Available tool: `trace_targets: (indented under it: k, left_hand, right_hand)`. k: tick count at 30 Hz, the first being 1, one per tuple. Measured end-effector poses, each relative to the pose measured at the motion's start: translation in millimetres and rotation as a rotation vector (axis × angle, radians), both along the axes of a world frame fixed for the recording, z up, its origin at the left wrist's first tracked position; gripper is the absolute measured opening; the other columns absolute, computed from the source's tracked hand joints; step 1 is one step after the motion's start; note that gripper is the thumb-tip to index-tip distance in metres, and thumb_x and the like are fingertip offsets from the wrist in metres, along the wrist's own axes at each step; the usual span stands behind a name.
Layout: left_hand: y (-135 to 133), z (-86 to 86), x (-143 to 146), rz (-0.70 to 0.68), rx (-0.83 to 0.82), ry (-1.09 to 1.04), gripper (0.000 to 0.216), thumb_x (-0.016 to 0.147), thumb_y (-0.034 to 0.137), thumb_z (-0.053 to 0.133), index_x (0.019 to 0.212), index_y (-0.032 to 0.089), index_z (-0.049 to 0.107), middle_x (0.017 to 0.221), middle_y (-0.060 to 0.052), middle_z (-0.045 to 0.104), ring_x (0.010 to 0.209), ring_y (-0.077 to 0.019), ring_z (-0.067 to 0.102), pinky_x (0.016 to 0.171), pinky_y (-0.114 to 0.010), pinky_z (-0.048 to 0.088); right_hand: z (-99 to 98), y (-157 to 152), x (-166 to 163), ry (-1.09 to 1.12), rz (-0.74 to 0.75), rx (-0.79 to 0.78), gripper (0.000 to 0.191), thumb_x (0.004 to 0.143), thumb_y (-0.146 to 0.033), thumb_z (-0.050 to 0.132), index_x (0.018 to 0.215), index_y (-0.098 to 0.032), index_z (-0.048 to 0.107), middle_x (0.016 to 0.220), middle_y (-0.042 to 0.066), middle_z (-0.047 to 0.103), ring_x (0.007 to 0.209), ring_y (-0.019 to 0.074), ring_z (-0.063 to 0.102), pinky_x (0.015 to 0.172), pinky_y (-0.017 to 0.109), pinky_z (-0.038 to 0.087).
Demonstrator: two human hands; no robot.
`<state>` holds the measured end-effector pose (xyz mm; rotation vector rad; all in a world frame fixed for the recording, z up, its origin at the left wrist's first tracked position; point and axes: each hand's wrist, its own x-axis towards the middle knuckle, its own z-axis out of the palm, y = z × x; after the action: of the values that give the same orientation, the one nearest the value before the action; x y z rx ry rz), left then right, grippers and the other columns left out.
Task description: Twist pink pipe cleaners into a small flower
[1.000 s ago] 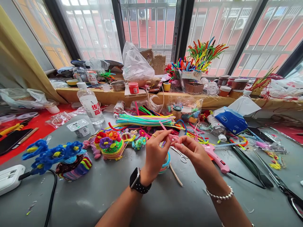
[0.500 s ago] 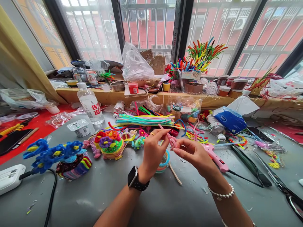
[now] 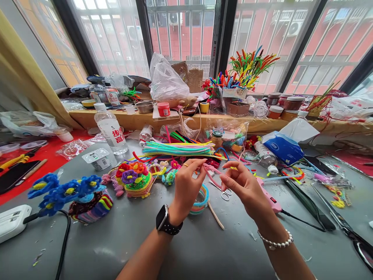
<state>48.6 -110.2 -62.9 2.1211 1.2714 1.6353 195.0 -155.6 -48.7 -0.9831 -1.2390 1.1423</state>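
Note:
A pink pipe cleaner [image 3: 212, 168], bent into a loop, is held up between my hands over the middle of the table. My left hand [image 3: 189, 186] pinches one side of it between thumb and forefinger. At the other side, my right hand [image 3: 244, 187] grips the strand with thumb and forefinger, its other fingers loosely curled. Below my left hand stands a round container ringed with coloured pipe cleaners [image 3: 201, 202], partly covered by that hand. Small scissors [image 3: 226, 194] lie just under the loop, and a thin wooden stick [image 3: 216, 216] rests beside the container.
Behind my hands lies a bundle of pipe cleaners [image 3: 177, 147]. To the left are a flower-topped piece [image 3: 135, 179], blue fuzzy flowers [image 3: 70, 190] and a water bottle [image 3: 110, 130]. On the right are a pink glue gun [image 3: 271, 198], a tissue pack [image 3: 282, 147] and large scissors [image 3: 346, 229].
My right hand has moved slightly right, away from my left. The pink loop is drawn out wider between them, and the small scissors beneath now show more.

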Motion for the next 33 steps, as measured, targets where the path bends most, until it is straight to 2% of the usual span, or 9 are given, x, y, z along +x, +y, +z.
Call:
trace_targets:
  k: [3,5,8,11,16,20,24,28,33]
  left_hand:
    - [0.8,2.8,-1.5,0.015,-0.025,-0.033,0.02,0.076,0.012,0.052,0.087,0.016,0.068,0.084,-0.005,0.069,0.072,-0.0138,0.062,0.069,-0.025,0.051]
    - [1.2,5.6,-2.9,-0.002,-0.107,-0.106,0.019,0.076,0.013,0.052,0.086,0.016,0.068,0.085,-0.006,0.069,0.072,-0.0139,0.062,0.069,-0.026,0.051]
    - [0.4,9.6,-3.1,-0.171,-0.36,-0.308,0.018,0.074,0.017,0.055,0.087,0.014,0.066,0.087,-0.006,0.069,0.074,-0.0151,0.064,0.07,-0.026,0.051]
    - [-2.0,11.9,-0.6,-0.406,-0.634,-0.512,0.021,0.072,0.021,0.06,0.09,0.012,0.065,0.088,-0.007,0.07,0.08,-0.0177,0.065,0.073,-0.028,0.052]
    - [-5.9,13.0,2.2,-0.633,-0.816,-0.663,0.026,0.068,0.022,0.067,0.093,0.015,0.066,0.095,-0.007,0.07,0.088,-0.0191,0.064,0.079,-0.028,0.05]
    - [-7.4,14.8,1.4,-0.671,-0.813,-0.731,0.022,0.067,0.023,0.07,0.087,0.016,0.068,0.099,-0.007,0.069,0.089,-0.0175,0.063,0.08,-0.027,0.049]
    - [-8.2,17.0,0.6,-0.526,-0.711,-0.732,0.02,0.067,0.028,0.069,0.081,0.015,0.068,0.092,-0.007,0.071,0.077,-0.0155,0.065,0.073,-0.026,0.051]
    - [-9.6,18.5,-0.5,-0.392,-0.538,-0.641,0.022,0.067,0.027,0.07,0.085,0.015,0.066,0.082,-0.005,0.071,0.072,-0.0153,0.065,0.07,-0.025,0.052]
    - [-11.5,17.1,-3.5,-0.301,-0.323,-0.423,0.019,0.072,0.023,0.063,0.09,0.017,0.064,0.079,-0.004,0.071,0.072,-0.0149,0.066,0.071,-0.025,0.052]
  right_hand:
    - [1.3,-1.4,0.7,0.072,0.024,-0.019,0.027,0.073,-0.032,0.065,0.094,-0.023,0.05,0.053,-0.01,0.046,0.035,0.003,0.036,0.033,0.016,0.026]
    - [1.9,-2.0,3.3,0.114,0.086,-0.009,0.02,0.075,-0.032,0.063,0.091,-0.022,0.054,0.057,-0.008,0.053,0.03,0.0013,0.03,0.029,0.017,0.02]
    - [2.6,-2.1,8.5,0.21,0.173,0.043,0.014,0.079,-0.031,0.056,0.085,-0.021,0.063,0.078,0.002,0.067,0.04,0.0051,0.047,0.036,0.019,0.034]
    - [3.0,-1.7,12.2,0.332,0.275,0.043,0.024,0.082,-0.027,0.049,0.099,-0.024,0.066,0.1,0.006,0.068,0.064,0.012,0.06,0.056,0.025,0.047]
    - [0.4,-0.2,12.6,0.319,0.337,0.029,0.031,0.078,-0.019,0.054,0.105,-0.026,0.065,0.105,0.005,0.067,0.066,0.0125,0.06,0.062,0.027,0.048]
    - [-2.2,1.1,12.7,0.243,0.271,0.042,0.022,0.076,-0.023,0.06,0.097,-0.025,0.068,0.093,0.005,0.069,0.055,0.0094,0.056,0.042,0.02,0.038]
    - [-3.6,1.8,16.1,0.195,0.258,0.052,0.009,0.076,-0.023,0.062,0.083,-0.023,0.068,0.075,0.002,0.07,0.045,0.0058,0.051,0.036,0.017,0.029]
    - [-3.4,0.4,21.0,0.189,0.314,0.069,0.006,0.077,-0.023,0.062,0.077,-0.021,0.067,0.068,0.002,0.07,0.044,0.0067,0.053,0.037,0.017,0.032]
    - [-1.9,-5.4,27.7,0.134,0.501,0.05,0.015,0.083,-0.025,0.055,0.089,-0.02,0.068,0.082,0.006,0.072,0.054,0.012,0.064,0.046,0.021,0.045]
